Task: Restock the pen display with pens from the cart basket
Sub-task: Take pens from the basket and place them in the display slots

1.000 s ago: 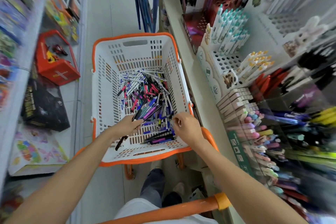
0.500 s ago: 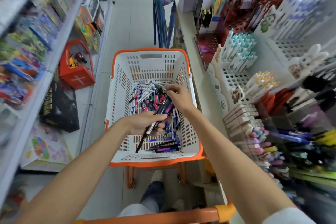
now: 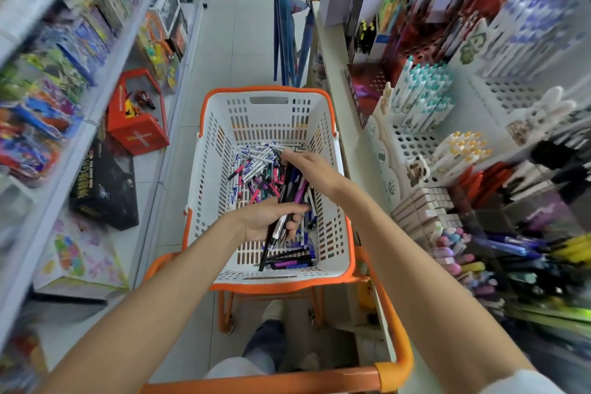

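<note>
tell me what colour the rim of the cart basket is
Orange: the rim runs round the white slotted basket, clearest in the head view.

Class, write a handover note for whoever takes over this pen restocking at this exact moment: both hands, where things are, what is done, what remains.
Left hand: palm up, grips a bundle of dark and purple pens above the white plastic basket with orange rim.
Right hand: lies over the bundle's upper ends; its grip is unclear.
Loose mixed pens lie on the basket floor.
White perforated pen display stands to the right of the basket, with several empty holes.
Done: one bundle gathered.
Left: carry it to the display, slot the pens in, return for the rest.
</note>
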A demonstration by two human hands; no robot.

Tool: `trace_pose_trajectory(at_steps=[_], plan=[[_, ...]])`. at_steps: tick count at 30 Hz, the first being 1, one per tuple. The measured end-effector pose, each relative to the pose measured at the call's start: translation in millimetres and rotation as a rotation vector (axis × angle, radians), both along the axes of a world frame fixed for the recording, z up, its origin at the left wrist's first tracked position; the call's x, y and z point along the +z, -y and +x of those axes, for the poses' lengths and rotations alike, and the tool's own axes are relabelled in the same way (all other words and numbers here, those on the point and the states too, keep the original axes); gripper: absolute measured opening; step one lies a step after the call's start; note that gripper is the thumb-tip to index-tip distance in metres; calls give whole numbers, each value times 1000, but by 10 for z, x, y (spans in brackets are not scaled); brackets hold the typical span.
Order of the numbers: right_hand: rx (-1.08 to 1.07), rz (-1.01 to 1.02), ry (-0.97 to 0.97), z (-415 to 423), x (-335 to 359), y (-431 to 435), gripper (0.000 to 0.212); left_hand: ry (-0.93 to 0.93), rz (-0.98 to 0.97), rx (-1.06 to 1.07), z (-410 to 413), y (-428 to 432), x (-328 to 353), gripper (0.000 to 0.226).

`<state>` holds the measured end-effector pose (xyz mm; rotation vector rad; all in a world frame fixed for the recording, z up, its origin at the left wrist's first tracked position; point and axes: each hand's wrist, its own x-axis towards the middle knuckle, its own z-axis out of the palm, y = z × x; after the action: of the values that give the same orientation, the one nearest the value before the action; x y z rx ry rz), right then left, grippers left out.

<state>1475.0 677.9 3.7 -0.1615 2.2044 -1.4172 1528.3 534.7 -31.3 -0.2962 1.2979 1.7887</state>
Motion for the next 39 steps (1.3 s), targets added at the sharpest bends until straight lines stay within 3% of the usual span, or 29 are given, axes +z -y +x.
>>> trace_pose_trajectory(at_steps=[1, 3, 5, 8, 11, 16, 18, 20, 24, 27, 29, 39], plan=[[-118, -99, -14, 1, -26, -22, 55, -42, -28, 51, -36, -8, -24, 16], [-565, -336, 31, 77, -82, -37, 41, -167, -102, 298, -131, -48, -27, 14], [-878, -457, 218, 249, -272, -12, 34, -282, -219, 648, -238, -86, 0, 13], [-885, -666, 604, 565, -576, 178, 57, -417, -338, 957, -315, -181, 95, 11], [-954, -959, 870, 597, -628, 370, 71, -488, -420, 904, -211, -306, 79, 10], [-1010, -1151, 865, 366, -488, 405, 74, -504, -464, 755, -60, -347, -23, 5], [-911, -1106, 785, 378, -450, 363, 69, -544, -476, 711, -59, -265, 9, 12], [-759, -918, 612, 387, -420, 265, 66, -549, -409, 633, -33, -148, 51, 20], [-356, -536, 251, 348, -193, -10, 40, -304, -35, 513, 76, -3, 146, 23], [-142, -353, 136, 349, -28, -109, 23, -251, 1, 378, 169, -5, 207, 35], [-135, -308, 90, 357, 0, -140, 16, -238, 5, 338, 222, -18, 262, 41], [-170, -322, 75, 349, 11, -291, 31, -222, 49, 295, 311, -33, 383, 41]])
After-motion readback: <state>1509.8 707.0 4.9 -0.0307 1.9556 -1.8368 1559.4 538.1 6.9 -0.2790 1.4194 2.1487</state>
